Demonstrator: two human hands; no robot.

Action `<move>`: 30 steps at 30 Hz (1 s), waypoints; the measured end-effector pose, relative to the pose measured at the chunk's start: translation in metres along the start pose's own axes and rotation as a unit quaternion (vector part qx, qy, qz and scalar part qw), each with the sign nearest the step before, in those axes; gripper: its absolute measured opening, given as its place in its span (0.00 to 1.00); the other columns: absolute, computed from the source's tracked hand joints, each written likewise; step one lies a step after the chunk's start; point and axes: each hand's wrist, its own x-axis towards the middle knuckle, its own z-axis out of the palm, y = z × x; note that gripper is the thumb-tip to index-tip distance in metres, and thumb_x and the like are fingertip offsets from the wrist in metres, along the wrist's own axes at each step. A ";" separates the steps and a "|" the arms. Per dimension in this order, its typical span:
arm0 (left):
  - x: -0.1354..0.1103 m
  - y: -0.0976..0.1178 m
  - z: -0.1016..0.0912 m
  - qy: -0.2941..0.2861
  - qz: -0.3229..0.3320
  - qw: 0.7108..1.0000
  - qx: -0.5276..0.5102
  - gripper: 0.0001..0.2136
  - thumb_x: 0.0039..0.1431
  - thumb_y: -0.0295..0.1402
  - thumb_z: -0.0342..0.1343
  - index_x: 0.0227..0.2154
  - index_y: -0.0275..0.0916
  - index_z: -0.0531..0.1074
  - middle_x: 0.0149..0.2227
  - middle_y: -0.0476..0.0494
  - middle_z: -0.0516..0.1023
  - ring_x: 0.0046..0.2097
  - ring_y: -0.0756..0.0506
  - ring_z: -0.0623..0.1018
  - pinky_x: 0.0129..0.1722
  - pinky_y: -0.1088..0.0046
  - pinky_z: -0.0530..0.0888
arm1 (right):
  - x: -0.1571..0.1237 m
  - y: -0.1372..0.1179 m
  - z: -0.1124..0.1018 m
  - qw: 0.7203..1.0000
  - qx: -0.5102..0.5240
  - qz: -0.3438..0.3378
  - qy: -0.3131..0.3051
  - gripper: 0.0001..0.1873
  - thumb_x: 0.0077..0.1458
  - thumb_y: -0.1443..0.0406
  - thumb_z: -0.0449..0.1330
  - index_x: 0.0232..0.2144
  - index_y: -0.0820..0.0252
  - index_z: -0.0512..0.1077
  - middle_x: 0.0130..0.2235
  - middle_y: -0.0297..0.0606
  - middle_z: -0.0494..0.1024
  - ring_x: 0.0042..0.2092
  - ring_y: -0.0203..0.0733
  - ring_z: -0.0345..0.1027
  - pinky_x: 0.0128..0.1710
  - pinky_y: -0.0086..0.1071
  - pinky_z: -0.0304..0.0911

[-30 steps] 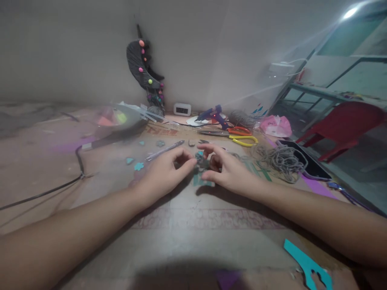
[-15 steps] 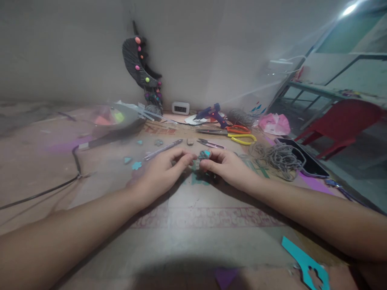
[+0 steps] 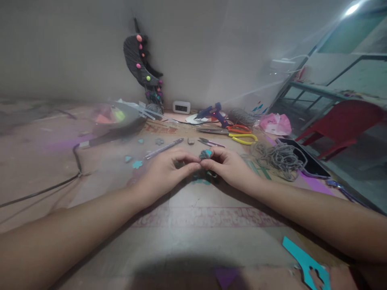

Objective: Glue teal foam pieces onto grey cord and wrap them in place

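Note:
Between the thumb and forefinger of my right hand (image 3: 225,163) is a small turquoise foam flower wrapped in grey yarn (image 3: 204,155); a turquoise tip shows at its upper right. My left hand (image 3: 173,165) has its thumb and forefinger pinched together against the wrapped flower's lower left side. Whatever those left fingertips grip is too small to make out. A turquoise flower cutout (image 3: 137,164) lies left of my left hand, with a small grey-blue triangle (image 3: 128,158) near it. Loose grey yarn (image 3: 279,159) is heaped to the right of my right hand.
Behind my hands lie a pen (image 3: 165,148), scissors (image 3: 238,135) with orange and yellow handles, and a blue glue gun (image 3: 216,113). A white digital clock (image 3: 182,107) stands by the wall. A phone (image 3: 314,163) rests at the right edge. Turquoise foam scrap (image 3: 305,257) lies front right.
My left fingertips have moved right and closed in against the wrapped flower. My right hand has shifted slightly, and the turquoise part now shows more at the flower's upper right.

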 end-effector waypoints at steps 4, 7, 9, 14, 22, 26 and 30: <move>0.001 0.002 -0.001 -0.013 -0.001 1.000 0.001 0.08 0.63 0.39 0.59 0.35 0.44 0.82 0.37 0.48 0.82 0.40 0.44 0.79 0.43 0.68 0.72 | 0.000 0.001 0.000 1.000 -0.015 -0.014 -0.003 0.17 0.53 0.54 0.65 0.25 0.58 0.67 0.25 0.30 0.67 0.29 0.35 0.59 0.28 0.30 0.54; 0.003 0.005 -0.001 -0.023 -0.013 1.000 -0.001 0.07 0.61 0.38 0.59 0.33 0.43 0.80 0.36 0.48 0.81 0.40 0.44 0.78 0.44 0.68 0.71 | 0.000 0.001 0.001 1.000 0.003 -0.023 -0.013 0.18 0.54 0.53 0.66 0.24 0.59 0.68 0.25 0.30 0.66 0.28 0.34 0.58 0.28 0.30 0.54; 0.004 0.005 -0.001 -0.032 -0.024 0.999 -0.002 0.07 0.61 0.37 0.57 0.31 0.42 0.77 0.35 0.48 0.80 0.40 0.44 0.77 0.43 0.67 0.71 | 0.000 0.001 0.002 0.999 0.020 -0.023 -0.009 0.18 0.53 0.53 0.67 0.25 0.59 0.68 0.25 0.30 0.67 0.28 0.34 0.59 0.28 0.31 0.55; 0.006 -0.006 0.000 0.026 -0.092 0.994 -0.049 0.09 0.67 0.39 0.49 0.32 0.43 0.67 0.31 0.51 0.72 0.36 0.46 0.72 0.38 0.68 0.68 | -0.002 0.001 0.002 0.998 0.043 -0.013 0.031 0.18 0.54 0.51 0.66 0.27 0.58 0.68 0.26 0.30 0.68 0.28 0.34 0.60 0.27 0.31 0.56; 0.005 -0.008 0.000 0.014 -0.070 0.997 -0.018 0.19 0.70 0.45 0.44 0.25 0.41 0.66 0.28 0.49 0.69 0.34 0.45 0.71 0.37 0.67 0.67 | -0.002 -0.003 0.002 0.999 0.032 -0.007 -0.013 0.16 0.52 0.55 0.66 0.25 0.59 0.68 0.25 0.30 0.69 0.28 0.34 0.61 0.29 0.30 0.58; 0.005 -0.008 0.003 0.039 -0.056 0.996 -0.054 0.13 0.64 0.38 0.56 0.49 0.42 0.73 0.46 0.45 0.78 0.46 0.43 0.77 0.48 0.65 0.71 | -0.002 -0.004 0.001 0.999 -0.032 -0.020 -0.014 0.14 0.53 0.57 0.65 0.24 0.58 0.68 0.24 0.30 0.67 0.28 0.34 0.59 0.28 0.30 0.56; 0.005 -0.003 0.001 0.010 -0.061 0.997 -0.056 0.13 0.66 0.42 0.54 0.45 0.41 0.78 0.46 0.43 0.82 0.48 0.42 0.79 0.50 0.64 0.73 | -0.003 -0.004 0.000 0.994 -0.101 -0.027 -0.008 0.14 0.55 0.57 0.64 0.24 0.58 0.69 0.24 0.31 0.68 0.28 0.35 0.58 0.28 0.31 0.54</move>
